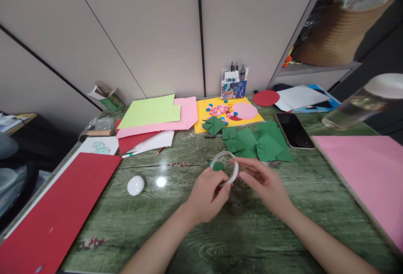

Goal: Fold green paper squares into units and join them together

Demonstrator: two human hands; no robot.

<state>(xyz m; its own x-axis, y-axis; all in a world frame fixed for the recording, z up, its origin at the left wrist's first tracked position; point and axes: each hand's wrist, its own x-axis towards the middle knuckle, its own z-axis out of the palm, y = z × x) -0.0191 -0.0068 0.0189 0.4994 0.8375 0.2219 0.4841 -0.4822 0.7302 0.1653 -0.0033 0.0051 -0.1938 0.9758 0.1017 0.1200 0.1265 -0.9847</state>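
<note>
A roll of clear tape (235,172) stands on edge above the table, with the fingers and thumb of my left hand (209,194) closed on its lower rim. My right hand (266,183) is at the roll's right side. Its index fingertip reaches the rim, and the thumb is held apart below; nothing shows between them. Behind the roll, a small green paper piece (216,165) lies on the table, partly hidden by it. Folded green papers (248,142) are heaped just beyond my hands.
Pink and blue bits lie on a yellow sheet (201,116) at the back, near a marker pack (233,83). A phone (294,130), a clear bottle (351,106) and a pink board (368,169) are right. Left are red card (66,207) and a white round object (136,185).
</note>
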